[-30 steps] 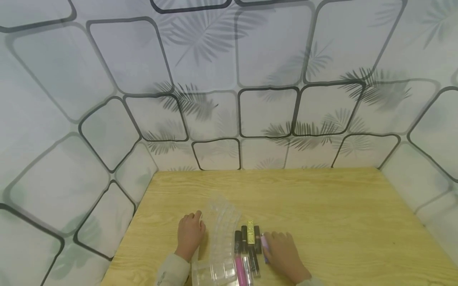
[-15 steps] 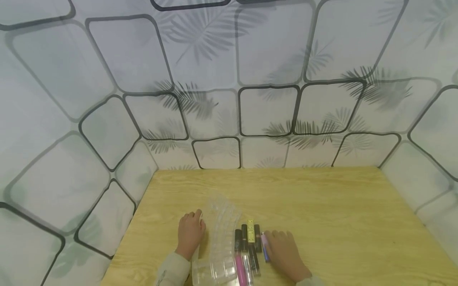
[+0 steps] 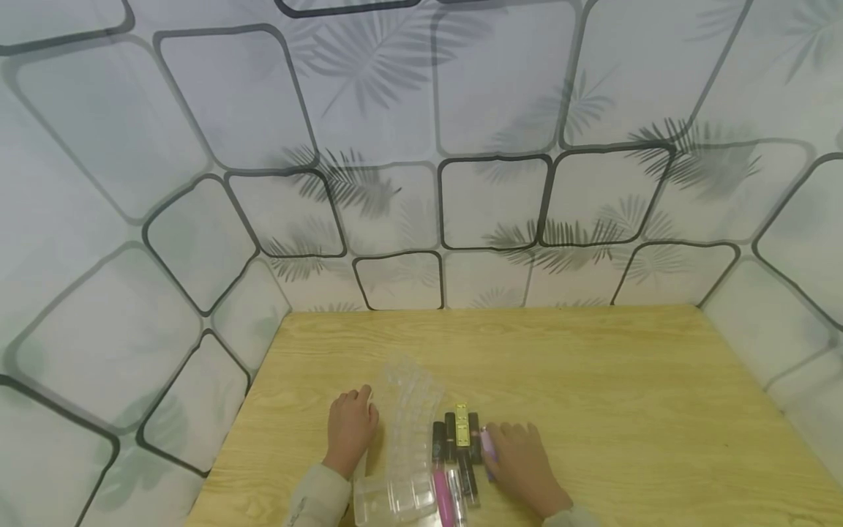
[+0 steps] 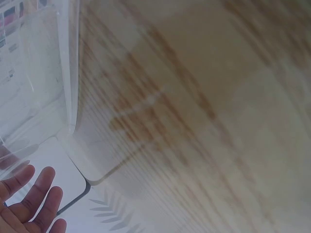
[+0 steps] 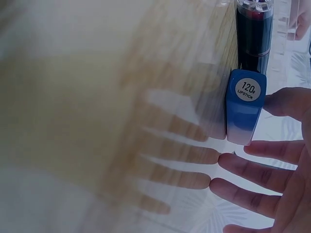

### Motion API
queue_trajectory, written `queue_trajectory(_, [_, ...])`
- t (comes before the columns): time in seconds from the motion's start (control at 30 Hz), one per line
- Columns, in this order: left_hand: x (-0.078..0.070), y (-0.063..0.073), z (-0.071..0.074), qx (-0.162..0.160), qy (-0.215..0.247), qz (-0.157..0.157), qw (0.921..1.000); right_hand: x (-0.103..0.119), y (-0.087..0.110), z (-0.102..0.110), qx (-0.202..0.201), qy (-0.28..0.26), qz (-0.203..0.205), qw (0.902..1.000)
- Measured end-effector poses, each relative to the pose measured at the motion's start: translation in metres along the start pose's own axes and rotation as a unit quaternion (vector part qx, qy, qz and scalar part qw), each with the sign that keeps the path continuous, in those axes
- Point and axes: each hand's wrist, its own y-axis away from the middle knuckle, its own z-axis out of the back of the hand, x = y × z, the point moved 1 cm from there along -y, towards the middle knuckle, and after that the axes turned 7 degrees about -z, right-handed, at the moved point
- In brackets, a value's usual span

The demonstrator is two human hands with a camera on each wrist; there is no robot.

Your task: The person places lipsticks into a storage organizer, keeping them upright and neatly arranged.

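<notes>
My left hand (image 3: 352,428) rests at the left side of a clear plastic organizer (image 3: 395,505) with small compartments. In the left wrist view its fingers (image 4: 41,194) are extended loosely beside the clear wall. Thumb and index finger of my right hand (image 3: 523,465) pinch a lipstick (image 5: 244,109) with a blue-to-lilac case and a "120# LIPSTICK" label on its end; the other fingers (image 5: 257,172) are spread. Left of that hand lie several black lipstick tubes (image 3: 438,443), a yellow-gold one (image 3: 462,424), a pink one (image 3: 443,498) and a silvery clear one (image 3: 456,498).
Everything sits on a wood-grain table (image 3: 593,380). Patterned wall covering (image 3: 494,205), with dark rounded outlines and leaf prints, rises behind and at both sides. A dark tube with a clear cap (image 5: 253,36) stands close beside the lipstick in the right wrist view.
Both hands stay almost where they were. The lipstick at my right hand looks bluer half a second ago and lilac now; the head view has shifted slightly.
</notes>
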Motion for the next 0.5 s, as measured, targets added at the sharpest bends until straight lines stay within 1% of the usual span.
queue_trajectory(0.1, [-0.0004, 0.0003, -0.0003, -0.007, -0.002, -0.003, 1.0, 0.0001, 0.0001, -0.0001, 0.002, -0.005, -0.004, 1.0])
queue_trajectory(0.3, [-0.0016, 0.0002, 0.0007, -0.018, -0.007, -0.008, 0.9998, 0.0009, -0.0007, -0.001, -0.012, -0.004, 0.002, 0.9999])
queue_trajectory(0.5, [-0.0014, -0.0007, 0.0016, 0.001, -0.009, 0.006, 0.9999, 0.0017, -0.0033, 0.0002, -0.006, 0.003, -0.003, 1.0])
